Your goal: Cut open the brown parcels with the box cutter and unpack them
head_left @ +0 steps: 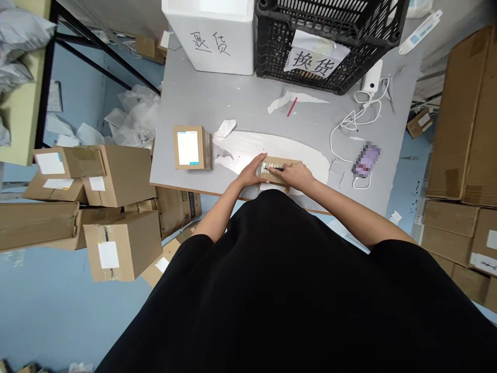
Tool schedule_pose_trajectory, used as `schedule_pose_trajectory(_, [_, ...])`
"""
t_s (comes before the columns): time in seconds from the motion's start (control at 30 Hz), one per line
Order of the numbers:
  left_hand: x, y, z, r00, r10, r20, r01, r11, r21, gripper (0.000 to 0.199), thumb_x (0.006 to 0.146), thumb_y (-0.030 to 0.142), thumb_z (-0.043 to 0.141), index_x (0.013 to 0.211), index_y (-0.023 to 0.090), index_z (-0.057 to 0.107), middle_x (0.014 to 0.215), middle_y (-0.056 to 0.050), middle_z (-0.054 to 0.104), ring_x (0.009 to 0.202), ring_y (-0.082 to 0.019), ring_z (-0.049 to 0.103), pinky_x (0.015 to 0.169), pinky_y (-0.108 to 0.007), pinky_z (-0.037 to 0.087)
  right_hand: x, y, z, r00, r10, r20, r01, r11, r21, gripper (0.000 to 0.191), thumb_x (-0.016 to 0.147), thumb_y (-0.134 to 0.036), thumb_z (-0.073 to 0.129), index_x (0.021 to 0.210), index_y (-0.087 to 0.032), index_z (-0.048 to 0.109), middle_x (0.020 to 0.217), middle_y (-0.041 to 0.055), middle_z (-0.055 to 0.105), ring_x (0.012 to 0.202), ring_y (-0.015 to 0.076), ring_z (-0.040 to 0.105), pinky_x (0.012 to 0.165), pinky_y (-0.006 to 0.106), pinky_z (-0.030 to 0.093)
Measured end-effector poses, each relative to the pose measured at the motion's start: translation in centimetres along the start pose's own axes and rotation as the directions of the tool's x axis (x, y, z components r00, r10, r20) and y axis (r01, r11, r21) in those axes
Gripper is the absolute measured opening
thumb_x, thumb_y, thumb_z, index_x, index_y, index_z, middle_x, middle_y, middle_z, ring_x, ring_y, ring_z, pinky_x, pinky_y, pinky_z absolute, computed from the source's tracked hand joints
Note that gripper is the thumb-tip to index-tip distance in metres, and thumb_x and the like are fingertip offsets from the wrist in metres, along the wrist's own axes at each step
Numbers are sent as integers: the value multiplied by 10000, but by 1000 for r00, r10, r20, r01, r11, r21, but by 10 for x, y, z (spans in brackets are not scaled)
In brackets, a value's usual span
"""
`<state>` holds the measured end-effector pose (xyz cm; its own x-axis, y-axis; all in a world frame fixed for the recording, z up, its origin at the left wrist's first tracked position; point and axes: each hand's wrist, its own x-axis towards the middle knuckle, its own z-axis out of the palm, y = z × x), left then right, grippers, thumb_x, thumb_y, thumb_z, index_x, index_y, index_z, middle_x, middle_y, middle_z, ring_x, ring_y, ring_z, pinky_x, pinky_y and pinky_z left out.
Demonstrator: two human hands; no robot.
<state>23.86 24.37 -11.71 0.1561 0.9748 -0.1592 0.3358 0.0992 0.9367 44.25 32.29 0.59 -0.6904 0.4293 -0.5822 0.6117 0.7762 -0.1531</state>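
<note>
While the left hand [250, 173] is pressing open on a light, stiff, tape-slick cardboard carton [276, 170], the right hand [295, 174] is gripping a black pen-like tool [278, 169].

"退货" is handwritten in black on the white foam box [209, 36] ahead of the hands [250, 173]. "换货" is written in black on a paper sign [314, 61] fixed to the black plastic crate [274, 57] just beside it. The white label [188, 147] on the carton [205, 150] left of the hands shows no readable text.
</note>
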Motion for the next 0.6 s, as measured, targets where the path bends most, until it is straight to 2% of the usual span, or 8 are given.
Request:
schedule_pose_trajectory(0.13, [-1,1,-1,1000,-7,4,6,999,34,1167,597,489,898,1575,250,309,1641,-105,284,1526,-349,232,1254,-471,222,2,0,0,1000,-7,22,8,999,-50,567,1011,-205,364,1559,-352,359,1154,198,679,938,283,680,796,382,438])
schedule_pose_trajectory(0.33, [-1,-1,-3,999,-21,35,16,992,124,1176,630,539,860,1592,289,231,1648,-84,267,1519,-325,259,1245,-475,262,-4,2,-7,995,-40,96,61,972,-229,611,1018,-187,295,1607,-330,219,1163,194,678,951,275,694,725,327,430])
schedule_pose_trajectory(0.6, [0,-5,0,999,-5,32,-1,986,169,1179,638,550,850,1593,262,221,1642,-104,278,1517,-317,268,1241,-470,272,-10,6,-7,994,-23,109,49,971,-236,618,1020,-180,291,1612,-330,196,1172,181,685,958,268,694,730,328,410])
